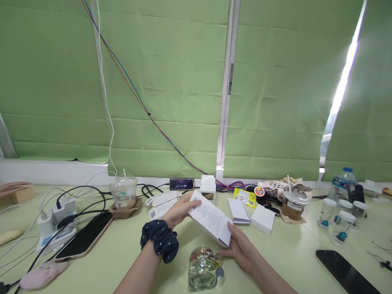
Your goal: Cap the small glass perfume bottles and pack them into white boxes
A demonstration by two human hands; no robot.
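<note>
A white printed box [210, 218] is held tilted above the table, its text-covered side facing me. My left hand [180, 210], with a dark polka-dot scrunchie [159, 240] around the wrist, grips its upper left end, thumb on top. At the lower right end, my right hand [241, 248] has its fingers closed on the box's edge. Below and between my arms stand clear glass perfume bottles [202, 274], close together, with a silvery cap [219, 276] beside them. Behind the box, toward the right, lie an opened white box [239, 211] and another white box piece [262, 219].
On the left are a phone [87, 237], a power strip [56, 239] with tangled cables and a plastic cup [123, 194]. A drink cup [293, 204], several lidded jars [342, 228] and a black phone [346, 269] are on the right. Another person's hand [14, 188] shows at far left.
</note>
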